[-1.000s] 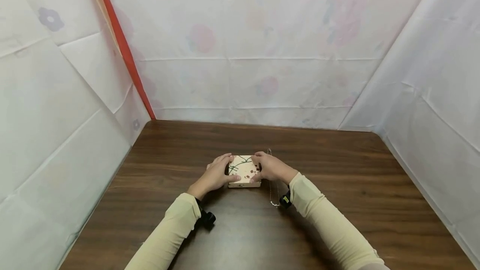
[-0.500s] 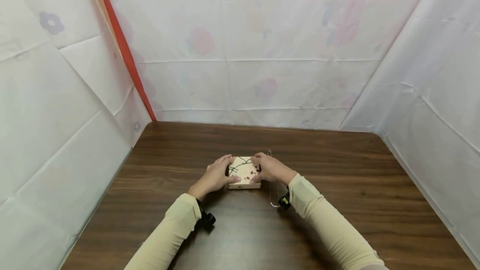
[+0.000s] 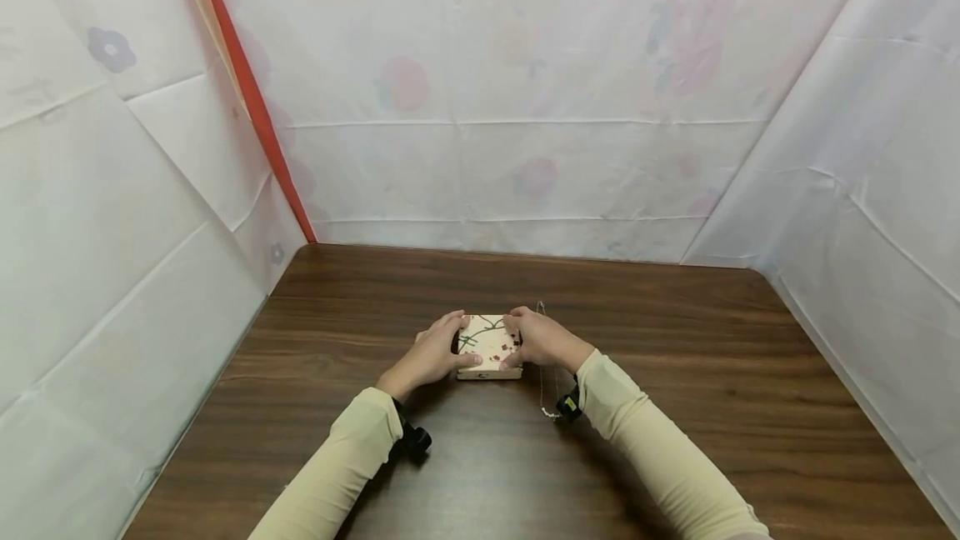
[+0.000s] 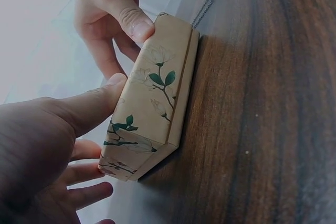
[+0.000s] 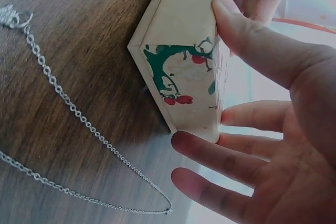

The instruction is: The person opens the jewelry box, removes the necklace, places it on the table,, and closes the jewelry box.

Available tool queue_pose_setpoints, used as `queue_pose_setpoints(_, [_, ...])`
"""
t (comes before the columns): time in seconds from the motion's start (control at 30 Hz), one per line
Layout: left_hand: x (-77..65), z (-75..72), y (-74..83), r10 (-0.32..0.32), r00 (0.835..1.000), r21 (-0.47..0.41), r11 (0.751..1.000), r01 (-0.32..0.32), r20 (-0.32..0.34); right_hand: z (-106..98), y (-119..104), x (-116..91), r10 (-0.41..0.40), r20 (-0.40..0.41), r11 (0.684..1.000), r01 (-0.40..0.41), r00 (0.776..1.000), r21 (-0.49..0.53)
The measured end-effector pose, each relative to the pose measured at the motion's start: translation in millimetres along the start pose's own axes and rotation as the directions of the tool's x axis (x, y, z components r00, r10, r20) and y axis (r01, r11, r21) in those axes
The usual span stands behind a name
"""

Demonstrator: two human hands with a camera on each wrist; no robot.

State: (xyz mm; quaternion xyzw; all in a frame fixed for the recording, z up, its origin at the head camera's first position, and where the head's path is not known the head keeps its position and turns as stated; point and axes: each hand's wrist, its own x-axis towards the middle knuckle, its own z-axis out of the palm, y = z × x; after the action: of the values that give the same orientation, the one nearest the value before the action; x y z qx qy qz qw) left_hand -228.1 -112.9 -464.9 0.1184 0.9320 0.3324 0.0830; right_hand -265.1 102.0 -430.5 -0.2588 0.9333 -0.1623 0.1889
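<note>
A small cream cardboard box [image 3: 489,345] with branches, green leaves and red blossoms printed on it stands on the wooden table, its lid seated on the base with a thin seam low on the side. My left hand [image 3: 431,354] grips its left edge, thumb at the near corner and fingers towards the back corner. On the opposite edge my right hand [image 3: 546,338] grips it the same way. In the left wrist view, both thumbs touch the upper edge of the box [image 4: 152,85]. A silver chain necklace [image 5: 86,124] lies on the table, right of the box.
Part of the necklace [image 3: 550,413] passes beneath my right wrist. The dark wooden table [image 3: 360,290] extends all round the box. White patterned sheets [image 3: 480,165] stand behind it and at both sides, and a red strip [image 3: 258,111] runs down the back left corner.
</note>
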Motion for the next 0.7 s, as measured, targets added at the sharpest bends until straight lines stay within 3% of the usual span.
queue_pose_setpoints(0.27, [0.1,-4.4,5.1,0.005,1.000,0.055,0.998,-0.006,0.014,-1.0,0.4,-1.4,-0.025,0.006,1.000,0.024,1.000,0.011])
queue_pose_setpoints(0.7, [3.0,-5.5,7.8,0.014,1.000,0.040,0.999,-0.015,0.028,-3.1,2.9,-6.5,-0.014,-0.003,0.999,0.015,1.000,0.040])
